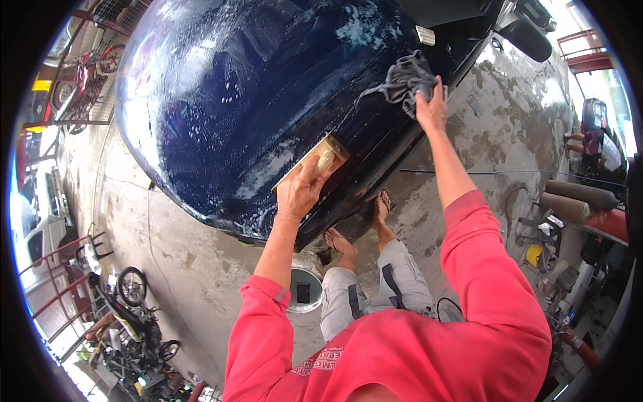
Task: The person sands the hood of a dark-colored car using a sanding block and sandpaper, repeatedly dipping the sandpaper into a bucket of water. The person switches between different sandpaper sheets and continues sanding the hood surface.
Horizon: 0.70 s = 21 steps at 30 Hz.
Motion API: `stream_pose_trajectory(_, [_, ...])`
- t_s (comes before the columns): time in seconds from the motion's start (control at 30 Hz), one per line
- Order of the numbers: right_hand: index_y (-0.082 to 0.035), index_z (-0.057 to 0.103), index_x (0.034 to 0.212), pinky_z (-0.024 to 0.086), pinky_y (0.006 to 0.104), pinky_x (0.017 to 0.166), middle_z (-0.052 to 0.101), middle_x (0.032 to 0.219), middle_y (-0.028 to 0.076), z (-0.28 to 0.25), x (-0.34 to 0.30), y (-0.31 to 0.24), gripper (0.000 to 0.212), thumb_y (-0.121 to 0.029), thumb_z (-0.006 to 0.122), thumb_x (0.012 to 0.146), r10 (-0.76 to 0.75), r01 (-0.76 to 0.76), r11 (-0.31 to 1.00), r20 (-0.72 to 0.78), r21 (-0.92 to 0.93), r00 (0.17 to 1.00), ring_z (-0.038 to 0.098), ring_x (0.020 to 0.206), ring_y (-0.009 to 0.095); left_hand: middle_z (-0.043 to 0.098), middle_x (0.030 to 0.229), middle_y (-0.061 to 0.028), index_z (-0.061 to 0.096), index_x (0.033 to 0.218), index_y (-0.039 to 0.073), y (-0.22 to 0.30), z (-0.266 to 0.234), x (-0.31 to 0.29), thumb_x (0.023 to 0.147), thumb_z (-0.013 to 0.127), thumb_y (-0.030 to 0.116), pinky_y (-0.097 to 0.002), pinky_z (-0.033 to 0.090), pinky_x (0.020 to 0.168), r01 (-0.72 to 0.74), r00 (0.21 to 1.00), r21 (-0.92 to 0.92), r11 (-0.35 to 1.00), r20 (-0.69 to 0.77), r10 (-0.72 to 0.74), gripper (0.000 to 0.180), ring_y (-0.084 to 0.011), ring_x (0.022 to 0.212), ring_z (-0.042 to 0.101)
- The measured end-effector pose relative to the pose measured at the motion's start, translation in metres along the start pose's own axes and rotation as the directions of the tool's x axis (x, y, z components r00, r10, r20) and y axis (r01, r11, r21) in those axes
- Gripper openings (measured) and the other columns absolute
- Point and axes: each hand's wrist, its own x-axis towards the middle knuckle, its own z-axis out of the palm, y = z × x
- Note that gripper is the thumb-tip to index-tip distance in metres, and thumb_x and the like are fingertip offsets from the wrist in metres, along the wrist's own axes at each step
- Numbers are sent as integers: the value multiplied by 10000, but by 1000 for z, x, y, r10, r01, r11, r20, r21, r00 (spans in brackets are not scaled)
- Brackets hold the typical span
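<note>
Left hand (299, 192): fingers clamped over a tan block (337, 151), block against a wet, white-streaked dark blue car panel (221, 120). Right hand (432, 107): fingers grasping a bunched gray cloth (407, 77) at the panel's right side; folds partly hide the grip, cloth apparently touching the surface. Whitish bucket (305, 309) stands on stained floor (201, 281), beside the person's left leg.

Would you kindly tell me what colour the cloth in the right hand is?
The cloth in the right hand is grey, as the head view shows.
</note>
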Motion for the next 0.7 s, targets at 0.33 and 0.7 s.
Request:
stream_pose_trajectory(0.33, [-273,46,1803,418,656,1258,11,1822,329,-18,57,-32,1521,-859,883,676,402,-355,909,235,-216,885,172,1621,652,753,780,-256,671,1073,99,66,91,206,1040,674,609,-582,597,631,-144,990,133,981,13,144,511,-481,746,758])
stream_pose_trajectory(0.7, [8,20,1763,423,541,1278,292,1721,407,-29,82,14,1499,-739,886,794,572,-576,811,353,-106,740,437,1562,527,793,907,-259,725,1135,95,69,56,134,1017,752,544,-553,629,660,-8,992,197,980,127,-18,465,-472,787,777])
